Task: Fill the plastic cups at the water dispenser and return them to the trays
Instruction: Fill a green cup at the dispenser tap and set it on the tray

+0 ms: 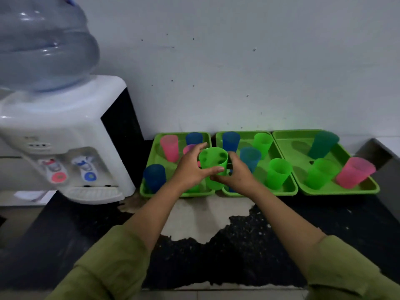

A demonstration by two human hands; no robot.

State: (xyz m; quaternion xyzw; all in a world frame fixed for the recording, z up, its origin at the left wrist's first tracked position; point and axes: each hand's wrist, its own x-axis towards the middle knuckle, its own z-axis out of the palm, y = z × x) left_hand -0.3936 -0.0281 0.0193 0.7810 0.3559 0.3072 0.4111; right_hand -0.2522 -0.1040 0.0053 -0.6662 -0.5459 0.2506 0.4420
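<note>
We grip green cup point(214, 169) with both hands. Left hand point(190, 171) curls fingers and thumb round left wall; right hand point(239, 175) curls round right wall. Cup upright, long axis near vertical, open mouth up, tipped slightly toward us. Sits over seam between left tray point(154, 152) and middle tray point(277, 152), right of water dispenser point(71, 131).

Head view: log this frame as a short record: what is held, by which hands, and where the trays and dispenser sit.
held: green cup, upright, in front of the left tray and middle tray
left hand: fingers round the cup's upper part
right hand: fingers round its lower part
water in held cup: cannot tell
right tray: three cups
water dispenser: left of the trays, untouched
</note>
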